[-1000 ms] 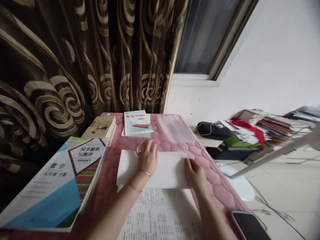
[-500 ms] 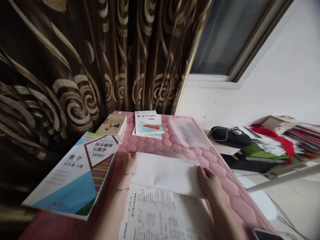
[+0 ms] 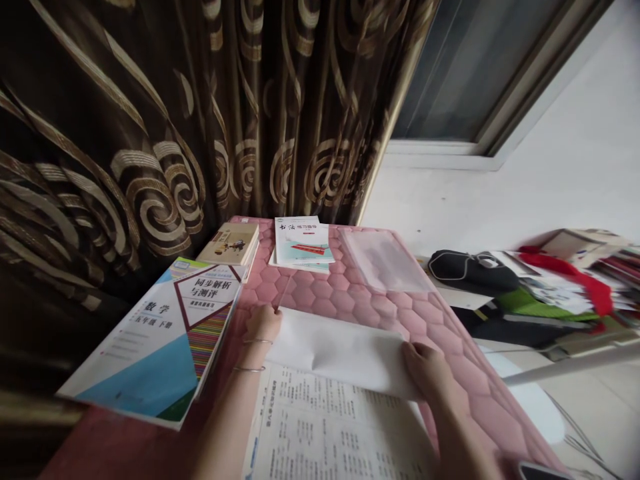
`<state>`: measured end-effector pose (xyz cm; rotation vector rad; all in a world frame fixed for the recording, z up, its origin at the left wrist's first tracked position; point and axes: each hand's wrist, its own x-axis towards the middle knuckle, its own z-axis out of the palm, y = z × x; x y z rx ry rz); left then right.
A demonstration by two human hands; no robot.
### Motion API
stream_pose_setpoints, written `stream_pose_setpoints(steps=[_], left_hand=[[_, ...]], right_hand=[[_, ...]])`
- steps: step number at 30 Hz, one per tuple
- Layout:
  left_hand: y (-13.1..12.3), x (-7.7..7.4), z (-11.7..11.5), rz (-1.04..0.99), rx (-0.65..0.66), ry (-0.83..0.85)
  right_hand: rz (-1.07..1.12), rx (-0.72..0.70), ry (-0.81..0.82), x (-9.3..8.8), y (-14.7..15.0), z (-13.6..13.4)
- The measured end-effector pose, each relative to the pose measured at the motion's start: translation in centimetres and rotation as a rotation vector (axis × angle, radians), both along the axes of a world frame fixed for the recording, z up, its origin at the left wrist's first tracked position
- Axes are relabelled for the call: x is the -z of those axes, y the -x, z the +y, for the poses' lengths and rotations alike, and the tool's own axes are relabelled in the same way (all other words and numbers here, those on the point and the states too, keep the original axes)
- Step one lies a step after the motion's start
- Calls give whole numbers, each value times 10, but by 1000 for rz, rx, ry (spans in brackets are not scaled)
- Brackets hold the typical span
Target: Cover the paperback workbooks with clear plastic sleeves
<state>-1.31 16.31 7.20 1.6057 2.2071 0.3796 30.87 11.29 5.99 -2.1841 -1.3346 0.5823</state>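
My left hand (image 3: 263, 325), with two thin bangles on its wrist, is closed on the left edge of a white sheet (image 3: 345, 350). My right hand (image 3: 431, 372) pinches the same sheet at its right end, thumb on top. The sheet spans the gap between both hands, slightly creased and bowed. Beneath its near edge lies a page of printed text (image 3: 325, 427), partly covered by the sheet and cut off by the bottom of the view. Whether sheet and page are joined is hidden.
On the pink padded tabletop (image 3: 315, 293) sit a large math workbook (image 3: 150, 347), smaller books (image 3: 233, 243), calligraphy booklets (image 3: 303, 243) and translucent plastic covers (image 3: 385, 260). A dark-screened device (image 3: 543, 472) lies near right. Clutter with a red cloth (image 3: 575, 267) stands beyond the table's right edge.
The camera view has shifted slightly, so the scene sits a little further right. Both hands keep their hold on the white sheet, which looks a bit more creased in the middle.
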Motion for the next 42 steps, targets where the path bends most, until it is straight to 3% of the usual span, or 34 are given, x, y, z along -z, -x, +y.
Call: stream_pose_setpoints(steps=[9, 23, 26, 29, 31, 35, 37, 39, 42], left_hand=[[7, 8, 2, 3, 13, 25], [-1, -3, -3, 28, -5, 45], [-2, -6, -4, 33, -10, 29], [-2, -9, -1, 40, -15, 41], [-2, -11, 2, 45, -9, 71], [-2, -13, 3, 59, 23, 135], [-2, -12, 3, 54, 22, 149], [-1, -11, 3, 48, 23, 149], [0, -8, 4, 61, 42, 112]], right_hand=[[-74, -12, 168, -1, 3, 3], [-259, -50, 378, -18, 16, -4], [-342, -18, 319, -20, 21, -8], [-539, 14, 94, -21, 32, -12], [-586, -116, -55, -21, 49, -15], [-465, -691, -243, -20, 104, -19], [-462, -884, -266, -18, 132, -20], [-475, -960, -223, -15, 152, -19], [-492, -944, -149, -11, 165, -15]])
